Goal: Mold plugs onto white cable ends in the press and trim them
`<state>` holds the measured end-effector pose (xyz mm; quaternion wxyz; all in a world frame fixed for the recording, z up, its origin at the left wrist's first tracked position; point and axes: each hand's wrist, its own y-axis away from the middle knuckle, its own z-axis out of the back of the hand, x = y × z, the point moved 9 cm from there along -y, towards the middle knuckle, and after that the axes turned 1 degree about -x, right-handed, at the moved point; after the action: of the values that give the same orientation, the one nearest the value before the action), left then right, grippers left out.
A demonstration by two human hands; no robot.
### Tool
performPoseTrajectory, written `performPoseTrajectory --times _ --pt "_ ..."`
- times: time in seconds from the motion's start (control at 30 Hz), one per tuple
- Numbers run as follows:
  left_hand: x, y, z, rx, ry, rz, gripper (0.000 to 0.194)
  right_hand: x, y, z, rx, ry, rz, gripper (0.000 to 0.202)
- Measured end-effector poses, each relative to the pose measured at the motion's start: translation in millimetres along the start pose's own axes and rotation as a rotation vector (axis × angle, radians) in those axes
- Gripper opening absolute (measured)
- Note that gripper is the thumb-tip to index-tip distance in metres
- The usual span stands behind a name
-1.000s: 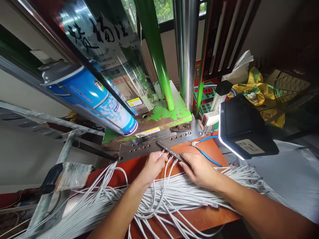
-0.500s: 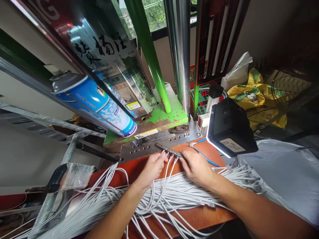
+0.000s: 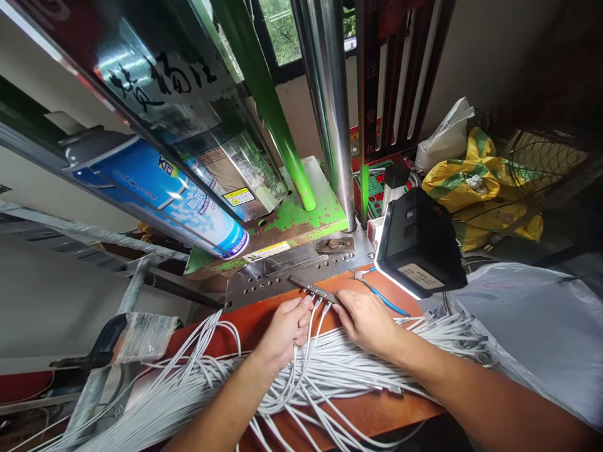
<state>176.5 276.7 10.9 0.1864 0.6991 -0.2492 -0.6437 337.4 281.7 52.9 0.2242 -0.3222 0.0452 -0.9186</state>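
Note:
My right hand (image 3: 370, 319) grips the right end of a flat grey metal bar (image 3: 308, 287). Several white cables (image 3: 316, 323) hang from the near edge of the bar, their ends set against it. At the bar's left part, my left hand (image 3: 288, 329) is closed with its thumb and fingers pinched on one of these cables; the cable's end is mostly hidden by the fingers. Under both forearms lies a thick bundle of white cables (image 3: 348, 370) on an orange-brown table surface (image 3: 400, 411). The far end of the bar lies over the edge of a perforated steel plate (image 3: 257, 282).
Blue-handled cutters (image 3: 384, 298) lie right of the plate. A black lamp (image 3: 421, 245) overhangs the table there. Behind stand a green press frame (image 3: 325, 216), a steel column (image 3: 330, 113) and a blue spray can (image 3: 160, 188). A wrapped clamp (image 3: 146, 336) sits at left.
The camera view has shifted slightly. My left hand has turned and its fingers have curled in more at the cable beside the bar. My right hand keeps its hold on the bar.

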Motion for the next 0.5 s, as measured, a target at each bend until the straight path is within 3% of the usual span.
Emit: performPoseTrajectory --times 0.2,0.33,0.43,0.5 --pt "-6.0 -5.5 1.4 -0.017 -0.117 -0.096 0.053 -3.8 1.6 -0.2 -0.016 0.012 -0.03 0.025" --pt "-21.2 -6.1 31.4 -0.153 -0.207 -0.223 0.043 4.7 2.7 4.7 -0.049 0.056 0.041 0.024" --pt "-37.6 -1.9 60.8 -0.242 -0.191 -0.301 0.041 15.5 -25.8 23.6 -0.119 0.088 0.116 0.025" --pt "-43.9 -0.2 74.0 -0.252 -0.135 -0.328 0.046 18.7 -67.7 39.5 -0.18 0.127 0.134 0.039"
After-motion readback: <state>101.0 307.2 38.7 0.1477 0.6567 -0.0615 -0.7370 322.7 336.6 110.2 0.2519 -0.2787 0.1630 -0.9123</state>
